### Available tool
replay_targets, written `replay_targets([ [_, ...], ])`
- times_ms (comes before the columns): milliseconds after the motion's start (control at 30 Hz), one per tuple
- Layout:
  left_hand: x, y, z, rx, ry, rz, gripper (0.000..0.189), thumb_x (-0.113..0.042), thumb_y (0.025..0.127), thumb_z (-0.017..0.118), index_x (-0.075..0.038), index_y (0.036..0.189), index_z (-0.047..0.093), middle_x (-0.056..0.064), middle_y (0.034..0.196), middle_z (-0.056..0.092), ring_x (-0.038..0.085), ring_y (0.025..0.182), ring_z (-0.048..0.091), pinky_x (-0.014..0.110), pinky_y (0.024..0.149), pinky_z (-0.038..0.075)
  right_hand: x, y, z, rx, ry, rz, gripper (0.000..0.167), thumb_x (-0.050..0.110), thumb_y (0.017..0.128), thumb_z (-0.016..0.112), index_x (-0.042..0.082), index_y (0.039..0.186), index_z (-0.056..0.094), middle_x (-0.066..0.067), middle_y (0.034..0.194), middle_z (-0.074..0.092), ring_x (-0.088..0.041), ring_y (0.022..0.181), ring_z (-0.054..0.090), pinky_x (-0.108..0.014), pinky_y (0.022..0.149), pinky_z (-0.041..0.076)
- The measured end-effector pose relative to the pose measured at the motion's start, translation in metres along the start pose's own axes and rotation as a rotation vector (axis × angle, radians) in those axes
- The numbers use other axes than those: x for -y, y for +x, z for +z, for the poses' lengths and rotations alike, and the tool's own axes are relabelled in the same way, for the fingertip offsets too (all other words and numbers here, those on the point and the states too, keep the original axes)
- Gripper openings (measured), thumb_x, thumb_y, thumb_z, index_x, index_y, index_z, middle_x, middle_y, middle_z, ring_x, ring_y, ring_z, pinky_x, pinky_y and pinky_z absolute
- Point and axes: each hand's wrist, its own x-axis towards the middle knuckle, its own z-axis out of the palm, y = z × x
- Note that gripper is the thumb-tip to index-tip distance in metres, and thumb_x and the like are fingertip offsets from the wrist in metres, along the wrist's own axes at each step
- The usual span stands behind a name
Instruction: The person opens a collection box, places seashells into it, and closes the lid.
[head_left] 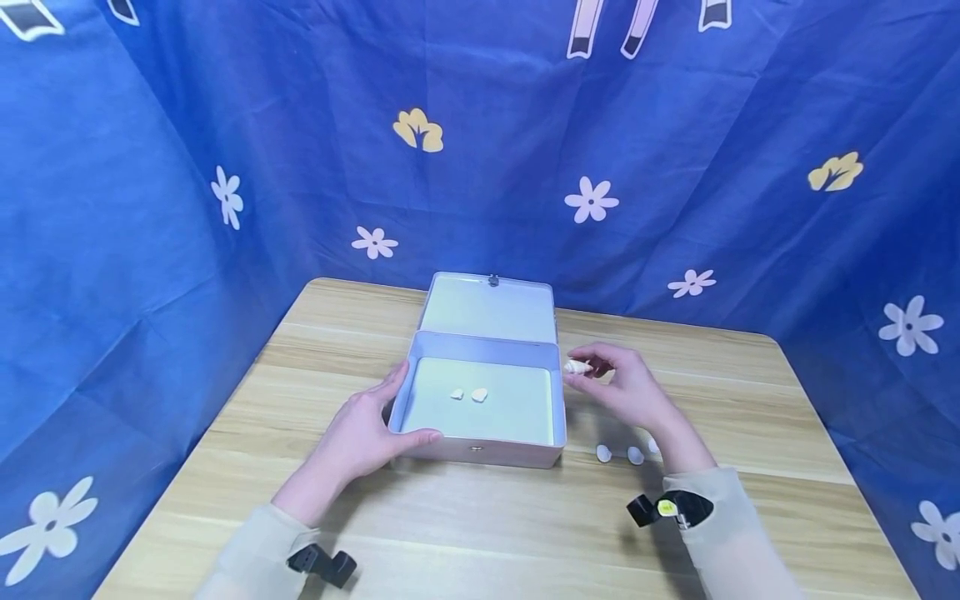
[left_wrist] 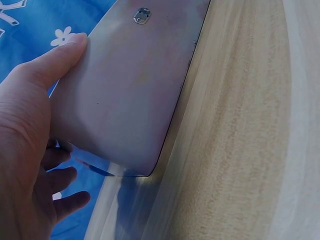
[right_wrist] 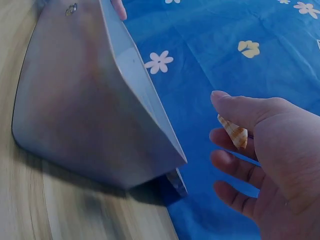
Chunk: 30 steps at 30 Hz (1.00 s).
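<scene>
A pale metal box (head_left: 480,454) sits on the table with its lid (head_left: 487,308) folded back and two small shells (head_left: 479,395) inside. My left hand (head_left: 367,425) grips its front left corner, thumb on the front rim and fingers along the left side. In the left wrist view that thumb (left_wrist: 70,52) lies beside the front wall, below which the other fingers curl. Just right of the box, my right hand (head_left: 618,383) pinches a spiral seashell (head_left: 577,367) between thumb and fingers. The right wrist view shows orange-brown bands on this seashell (right_wrist: 234,132).
Several small white shells (head_left: 635,455) lie on the wooden table (head_left: 510,533) below my right wrist. A blue patterned cloth (head_left: 495,175) hangs behind the table and along both sides. The box has a small metal lock (left_wrist: 142,16) on its front.
</scene>
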Motion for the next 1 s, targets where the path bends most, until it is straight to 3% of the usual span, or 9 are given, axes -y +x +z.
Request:
replay_targets([
  [200,0.001,0.001,-0.001,-0.001,-0.002,-0.003,0.132,-0.085,0.07,0.078,-0.005,0.165,0.033,0.011,0.166,0.037,0.042,0.146,0.044,0.059,0.117,0.039,0.007,0.01,0.011,0.027,0.055,0.0,0.028,0.017,0.093,0.085,0.008,0.118,0.078,0.003,0.099,0.076,-0.018,0.087,0.068,-0.036,0.079,0.058],
  [333,0.001,0.001,-0.001,-0.006,0.002,0.006,0.131,-0.084,0.071,0.078,-0.004,0.165,0.033,0.013,0.165,0.039,0.043,0.146,0.044,0.06,0.116,0.039,0.012,0.015,0.019,0.043,0.1,-0.017,0.027,0.015,0.093,0.085,0.007,0.117,0.078,0.0,0.098,0.075,-0.02,0.086,0.068,-0.037,0.079,0.057],
  [667,0.0,0.0,-0.004,0.006,0.0,-0.016,0.129,-0.08,0.072,0.082,-0.006,0.166,0.032,0.011,0.167,0.037,0.043,0.147,0.043,0.061,0.117,0.038,0.022,0.026,0.038,0.099,0.096,-0.05,0.029,0.017,0.093,0.085,0.009,0.12,0.078,0.0,0.109,0.075,-0.018,0.088,0.068,-0.042,0.079,0.058],
  [900,0.001,-0.001,-0.001,0.001,-0.001,-0.008,0.131,-0.084,0.071,0.078,-0.005,0.165,0.032,0.013,0.166,0.038,0.044,0.146,0.043,0.061,0.117,0.038,0.023,0.029,0.051,0.124,0.102,-0.044,0.029,0.016,0.092,0.085,0.009,0.12,0.078,0.001,0.109,0.074,-0.017,0.088,0.067,-0.052,0.08,0.058],
  [1000,0.002,-0.001,0.0,0.001,-0.003,-0.003,0.132,-0.085,0.071,0.076,-0.005,0.165,0.032,0.013,0.166,0.038,0.043,0.147,0.043,0.06,0.117,0.038,0.023,0.03,0.056,0.128,0.118,-0.051,0.029,0.015,0.092,0.085,0.009,0.119,0.078,0.0,0.108,0.075,-0.018,0.088,0.067,-0.049,0.08,0.058],
])
